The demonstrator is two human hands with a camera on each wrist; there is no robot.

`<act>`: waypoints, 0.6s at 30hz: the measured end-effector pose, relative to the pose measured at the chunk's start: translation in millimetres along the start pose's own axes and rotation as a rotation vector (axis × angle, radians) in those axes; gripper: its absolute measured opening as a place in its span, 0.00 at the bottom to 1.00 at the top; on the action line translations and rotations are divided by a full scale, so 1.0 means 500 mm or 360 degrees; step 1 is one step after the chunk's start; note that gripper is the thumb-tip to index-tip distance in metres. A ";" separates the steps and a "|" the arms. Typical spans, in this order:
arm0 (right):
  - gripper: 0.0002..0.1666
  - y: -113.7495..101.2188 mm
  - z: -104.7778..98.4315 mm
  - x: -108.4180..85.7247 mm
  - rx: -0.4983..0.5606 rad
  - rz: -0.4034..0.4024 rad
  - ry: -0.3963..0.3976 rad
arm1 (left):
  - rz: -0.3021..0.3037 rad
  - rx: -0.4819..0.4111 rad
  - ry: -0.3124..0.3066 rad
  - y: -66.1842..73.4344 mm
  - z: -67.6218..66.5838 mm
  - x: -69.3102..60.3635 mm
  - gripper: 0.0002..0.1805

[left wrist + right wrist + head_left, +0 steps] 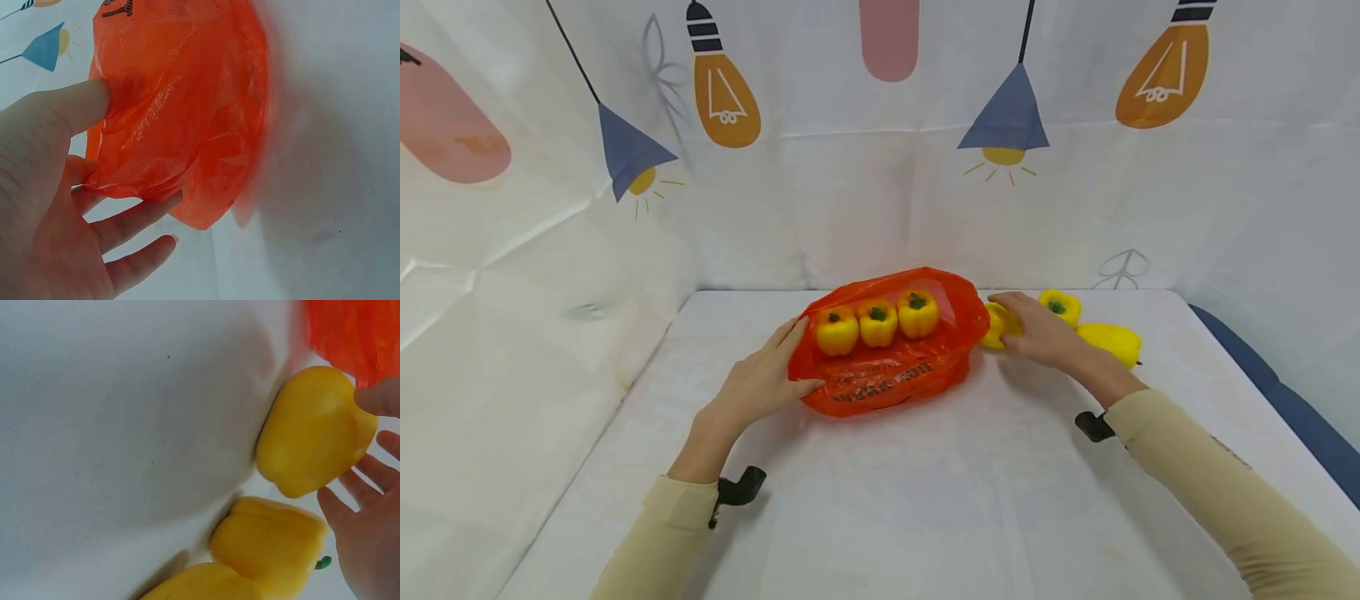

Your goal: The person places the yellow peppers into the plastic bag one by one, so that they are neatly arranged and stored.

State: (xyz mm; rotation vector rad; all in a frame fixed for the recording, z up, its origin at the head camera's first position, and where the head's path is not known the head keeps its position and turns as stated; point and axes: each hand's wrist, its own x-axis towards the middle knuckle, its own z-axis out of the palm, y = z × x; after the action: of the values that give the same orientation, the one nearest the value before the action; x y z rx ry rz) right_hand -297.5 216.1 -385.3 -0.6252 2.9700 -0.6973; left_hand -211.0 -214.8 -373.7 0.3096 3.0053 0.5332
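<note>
- Sheet [880, 208]: pale backdrop printed with two blue lamps [1007, 112], two orange bulbs [726, 100] and two pink shapes [891, 37]. The pink ones are cut off, one by the top edge, one by the left.
- Bench [895, 508]: white, its near edge out of frame.
- Blue strip [1277, 392]: beside the bench's right edge — I cannot tell what it belongs to.
- Sleeves [1202, 475]: two, beige; a small dark mark on the right one is too small to read.
- Bag [917, 379]: one, red, on the bench with its mouth open. Dark lettering runs across its front, creased and unreadable; the left wrist view catches only a cut-off scrap of it.
- Left hand [752, 379]: holds the bag's left rim, thumb on the front, fingers at the edge, some partly hidden by the plastic.
- Right hand [1041, 333]: thumb and fingers round one pepper [315, 431] just beside the bag's right end. Whether that pepper touches the bench is unclear; its stem is hidden.
- Peppers, six in all, yellow: three in a row inside the bag [877, 323], the gripped one, and two [1108, 342] right of it — the right wrist view cuts one off at the bottom.
- Mounts [741, 486]: two, black, one at each wrist.
</note>
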 end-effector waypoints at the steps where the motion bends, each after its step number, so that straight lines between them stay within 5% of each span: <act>1: 0.39 0.001 0.002 0.002 -0.0008 0.0001 -0.0001 | 0.0000 0.0000 -0.0001 0.000 0.000 0.000 0.55; 18: 0.41 0.004 0.013 0.026 -0.0108 0.0058 -0.0045 | -0.0008 -0.0004 0.0015 -0.003 0.005 0.001 0.54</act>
State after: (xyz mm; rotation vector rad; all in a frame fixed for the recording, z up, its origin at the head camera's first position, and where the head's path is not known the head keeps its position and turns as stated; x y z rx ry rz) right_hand -309.6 209.9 -391.2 -0.5784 2.9818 -0.5819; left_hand -211.4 -215.2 -376.4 0.3003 3.0133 0.5395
